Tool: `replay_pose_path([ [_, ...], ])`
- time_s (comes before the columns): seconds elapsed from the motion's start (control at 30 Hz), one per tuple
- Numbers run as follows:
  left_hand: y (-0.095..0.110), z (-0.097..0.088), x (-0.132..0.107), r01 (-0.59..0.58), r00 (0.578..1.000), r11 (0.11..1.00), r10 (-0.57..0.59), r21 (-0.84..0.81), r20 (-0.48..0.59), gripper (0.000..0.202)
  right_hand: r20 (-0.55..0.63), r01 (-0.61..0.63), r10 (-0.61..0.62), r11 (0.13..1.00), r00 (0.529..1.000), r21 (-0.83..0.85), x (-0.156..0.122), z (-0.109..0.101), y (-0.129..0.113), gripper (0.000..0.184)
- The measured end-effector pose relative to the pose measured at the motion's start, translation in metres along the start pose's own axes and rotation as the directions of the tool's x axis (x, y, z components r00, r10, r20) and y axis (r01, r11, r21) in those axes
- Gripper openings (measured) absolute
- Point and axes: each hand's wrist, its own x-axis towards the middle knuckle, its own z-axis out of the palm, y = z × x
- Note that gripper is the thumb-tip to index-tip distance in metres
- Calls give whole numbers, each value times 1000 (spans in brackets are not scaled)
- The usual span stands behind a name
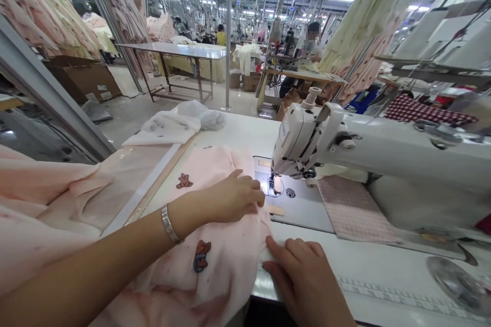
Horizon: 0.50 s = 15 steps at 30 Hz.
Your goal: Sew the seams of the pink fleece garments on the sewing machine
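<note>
A light pink fabric with brown bear figures is spread over the front of a white sewing table. Across its upper part reaches my left hand, index finger stretched forward and the other fingers curled on the cloth near its right edge. Lower down, my right hand has index finger and thumb at the same edge, closed on the cloth, though the exact grip is partly hidden. The white sewing machine stands just right of the left hand. Its lit presser foot is apart from the pink fabric.
A pink checked cloth lies under the machine arm. White printed fabric sits at the table's back left, with more pink cloth at the left. A metal post stands left. Farther off are a steel table, a cardboard box and a person.
</note>
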Motion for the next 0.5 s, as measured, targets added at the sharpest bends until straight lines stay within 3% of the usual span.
replay_pose_path([
  [0.1,-2,-2,-1,-34,999,999,34,-1,4,4,23,1,-1,1000,1000,-3,-6,0,2,29],
  [0.23,-1,-3,3,-83,991,995,77,-57,-107,8,85,12,-13,1000,996,12,-13,-2,-1,30],
  [0.37,5,19,8,-26,990,999,21,-28,-141,10,43,15,-20,994,999,112,-18,5,-14,16],
  [0.47,9,39,8,0,981,1000,0,1,-194,11,7,29,-30,997,1000,74,-15,13,-24,40],
  [0.5,9,44,7,0,976,1000,1,7,-218,12,15,22,-23,998,1000,57,-12,14,-27,39],
])
